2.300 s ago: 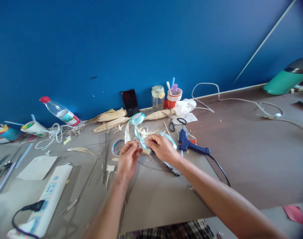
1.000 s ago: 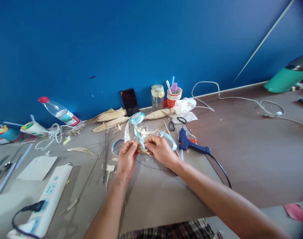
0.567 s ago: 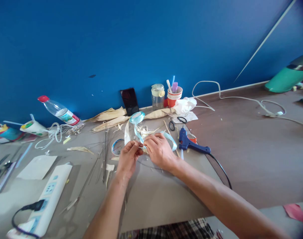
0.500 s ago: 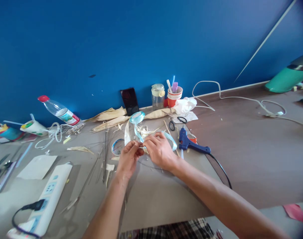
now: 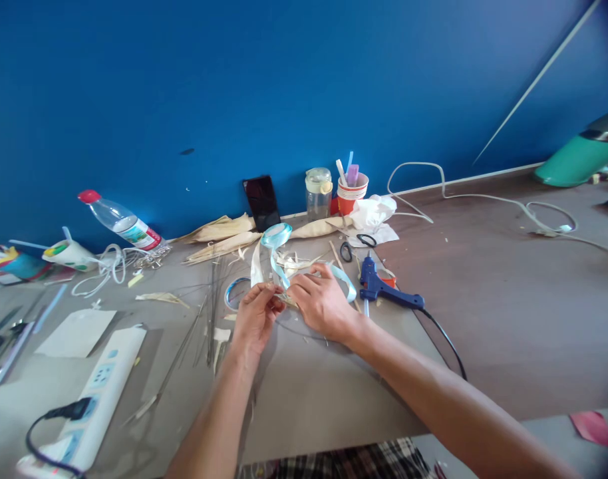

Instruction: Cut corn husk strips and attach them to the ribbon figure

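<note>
Blue wall [image 5: 284, 86]: backs the whole scene. Desk [image 5: 483, 286]: flat, grey-brown, meeting the wall along its far edge and littered with pale scraps [image 5: 161, 299]. White power strip [image 5: 97, 396]: at the left, its long axis slanting away from the viewer. Right hand [image 5: 321, 303]: reaching in from the right, fingers curled and bunched toward the left hand [image 5: 254, 320]; its grip cannot be told, the fingertips being hidden. Left hand: just beside it, thumb and forefinger pressed together, seemingly pinching a thin piece [image 5: 279, 293]. Blue glue gun [image 5: 382, 287]: on the desk, to the right of the right hand, apart from it. Ribbon roll [image 5: 278, 235]: beyond both hands, its tail [image 5: 279, 268] running back toward the fingertips. Thin piece: between the hands, nearer the left; long axis apparently crosswise; material too small to tell
</note>
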Demonstrator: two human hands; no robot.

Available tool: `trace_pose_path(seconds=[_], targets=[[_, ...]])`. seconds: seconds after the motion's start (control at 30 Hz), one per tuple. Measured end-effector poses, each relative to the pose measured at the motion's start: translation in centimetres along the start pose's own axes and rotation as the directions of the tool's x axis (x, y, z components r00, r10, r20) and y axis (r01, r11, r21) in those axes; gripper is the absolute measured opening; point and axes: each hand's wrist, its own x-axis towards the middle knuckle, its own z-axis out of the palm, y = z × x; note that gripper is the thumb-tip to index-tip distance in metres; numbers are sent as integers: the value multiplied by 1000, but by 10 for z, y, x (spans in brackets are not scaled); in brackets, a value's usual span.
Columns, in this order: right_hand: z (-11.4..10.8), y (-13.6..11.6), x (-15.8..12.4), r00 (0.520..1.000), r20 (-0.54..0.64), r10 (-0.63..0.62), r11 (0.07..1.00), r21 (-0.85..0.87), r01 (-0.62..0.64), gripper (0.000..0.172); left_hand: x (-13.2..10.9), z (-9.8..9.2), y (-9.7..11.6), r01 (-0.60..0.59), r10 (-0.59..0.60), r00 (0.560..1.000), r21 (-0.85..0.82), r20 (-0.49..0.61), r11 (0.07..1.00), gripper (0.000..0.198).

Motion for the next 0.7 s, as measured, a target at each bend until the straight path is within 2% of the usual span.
trace_pose_path(seconds=[0.1,0.33,0.5,0.7], targets=[[0,0,0,1000,7,11,1000,11,-11,24,1,-1,1,8,-9,1000,-18,-23,1000,20],[0,0,0,999,24,36,998,47,-38,22,1,-1,3,-7,14,998,-123,61,992,22],[-1,0,-1,998,30,58,997,56,-59,21,2,-2,2,-35,41,997,-90,72,995,27],[0,1,-2,997,19,75,995,60,-76,18,1,-1,1,-83,83,996,17,10,996,29]])
